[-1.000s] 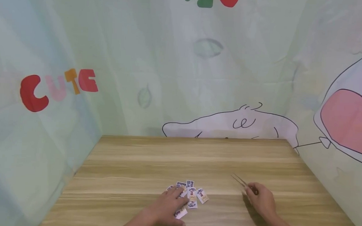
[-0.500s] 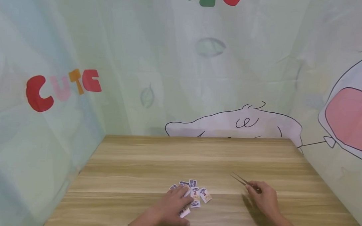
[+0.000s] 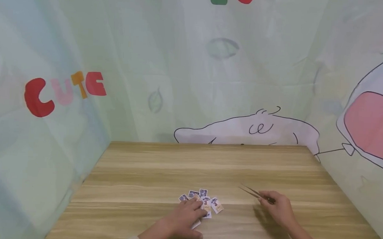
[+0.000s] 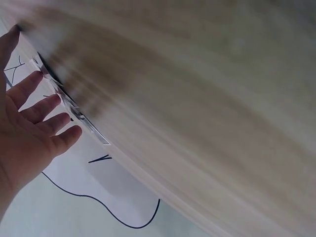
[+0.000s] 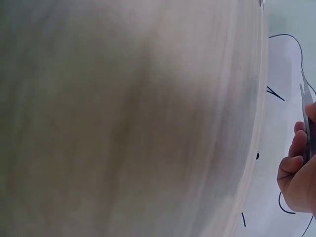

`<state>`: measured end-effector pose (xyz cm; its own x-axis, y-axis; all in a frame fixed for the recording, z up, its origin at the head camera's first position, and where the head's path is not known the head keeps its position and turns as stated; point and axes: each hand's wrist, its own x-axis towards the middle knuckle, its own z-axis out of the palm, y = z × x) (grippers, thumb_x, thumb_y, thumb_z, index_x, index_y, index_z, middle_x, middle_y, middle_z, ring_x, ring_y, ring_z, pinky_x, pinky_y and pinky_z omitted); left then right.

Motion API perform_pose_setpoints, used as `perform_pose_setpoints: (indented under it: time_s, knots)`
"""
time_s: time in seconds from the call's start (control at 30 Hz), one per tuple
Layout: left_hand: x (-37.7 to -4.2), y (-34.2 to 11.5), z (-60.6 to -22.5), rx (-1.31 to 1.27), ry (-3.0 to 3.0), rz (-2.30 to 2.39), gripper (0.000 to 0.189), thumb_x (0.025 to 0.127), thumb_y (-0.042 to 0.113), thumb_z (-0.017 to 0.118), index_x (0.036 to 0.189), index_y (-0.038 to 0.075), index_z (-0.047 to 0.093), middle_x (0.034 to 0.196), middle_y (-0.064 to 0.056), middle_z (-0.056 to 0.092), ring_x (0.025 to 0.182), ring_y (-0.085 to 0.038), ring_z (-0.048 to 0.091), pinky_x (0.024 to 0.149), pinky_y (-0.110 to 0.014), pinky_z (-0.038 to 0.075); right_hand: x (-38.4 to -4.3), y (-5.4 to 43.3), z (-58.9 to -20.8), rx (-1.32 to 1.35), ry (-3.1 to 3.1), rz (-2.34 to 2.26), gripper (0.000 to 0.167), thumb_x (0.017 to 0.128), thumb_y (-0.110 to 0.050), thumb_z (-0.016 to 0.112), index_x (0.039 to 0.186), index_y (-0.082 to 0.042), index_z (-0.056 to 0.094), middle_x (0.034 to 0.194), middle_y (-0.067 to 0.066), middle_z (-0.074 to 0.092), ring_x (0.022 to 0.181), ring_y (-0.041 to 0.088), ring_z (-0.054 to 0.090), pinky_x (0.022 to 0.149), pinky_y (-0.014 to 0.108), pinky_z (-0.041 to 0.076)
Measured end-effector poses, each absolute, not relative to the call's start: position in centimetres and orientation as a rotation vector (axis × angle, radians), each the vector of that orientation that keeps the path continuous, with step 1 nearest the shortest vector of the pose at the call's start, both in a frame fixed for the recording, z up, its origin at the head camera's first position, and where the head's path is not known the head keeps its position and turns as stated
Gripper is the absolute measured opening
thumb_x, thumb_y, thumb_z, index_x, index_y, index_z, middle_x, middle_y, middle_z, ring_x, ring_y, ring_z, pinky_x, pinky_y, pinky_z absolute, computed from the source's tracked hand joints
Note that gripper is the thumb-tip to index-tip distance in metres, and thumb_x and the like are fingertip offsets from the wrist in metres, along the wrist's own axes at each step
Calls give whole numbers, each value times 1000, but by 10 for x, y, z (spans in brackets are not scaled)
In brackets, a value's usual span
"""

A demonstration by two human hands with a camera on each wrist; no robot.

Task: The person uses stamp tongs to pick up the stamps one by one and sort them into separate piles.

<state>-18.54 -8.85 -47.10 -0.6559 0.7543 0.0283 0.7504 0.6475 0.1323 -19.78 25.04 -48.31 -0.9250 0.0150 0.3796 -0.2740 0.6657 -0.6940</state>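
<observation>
My left hand [image 3: 186, 217] lies over a loose cluster of small printed cards [image 3: 216, 205], its fingers spread and fairly straight, fingertips on them. Part of the cluster is hidden under the palm and fingers. In the left wrist view the cards [image 4: 74, 108] show edge-on at the fingertips of the left hand [image 4: 34, 123]. To the right, above the table, my right hand [image 3: 278, 208] pinches a pair of metal tweezers [image 3: 250, 192]. Their two tips are apart, point left and grip nothing. The right wrist view shows the tweezers [image 5: 305, 98] in the curled fingers of the right hand [image 5: 296, 168].
A wood-grain table [image 3: 145, 167] spreads under both hands. Its far edge meets a pale green printed backdrop [image 3: 133, 61] with cartoon drawings and coloured letters, which also closes in the left and right sides.
The tweezers have swung slightly, their tips shifting left and pointing more sideways. My left hand has slid slightly over the cards, covering more of the nearer ones. The head view has shifted a little.
</observation>
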Motion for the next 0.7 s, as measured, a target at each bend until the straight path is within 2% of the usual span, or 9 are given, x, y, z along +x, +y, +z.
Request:
perform_pose_setpoints:
  time_s: [0.23, 0.5, 0.7]
  knots:
    - [-186, -86, -469, 1334, 2849, 216, 65, 75, 53, 66, 128, 16, 54, 136, -12, 44, 126, -35, 37, 96, -53, 36, -198, 251, -480, 282, -2466, 1221, 19, 70, 5, 75, 87, -3, 70, 74, -3, 63, 64, 5, 54, 53, 22, 48]
    - [-189, -83, -470, 1343, 2855, 187, 65, 73, 53, 68, 127, 19, 55, 133, -9, 46, 125, -33, 39, 96, -52, 37, -195, 251, -478, 307, -2508, 1324, 16, 72, 3, 73, 86, -4, 67, 76, 1, 65, 66, 8, 58, 58, 24, 51]
    - [-187, -81, -471, 1273, 2830, 208, 67, 71, 53, 69, 129, 21, 53, 137, -8, 44, 127, -31, 36, 100, -50, 32, -191, 248, -482, 389, -2490, 1315, 15, 71, 3, 73, 83, -4, 67, 75, 2, 64, 66, 7, 57, 57, 25, 52]
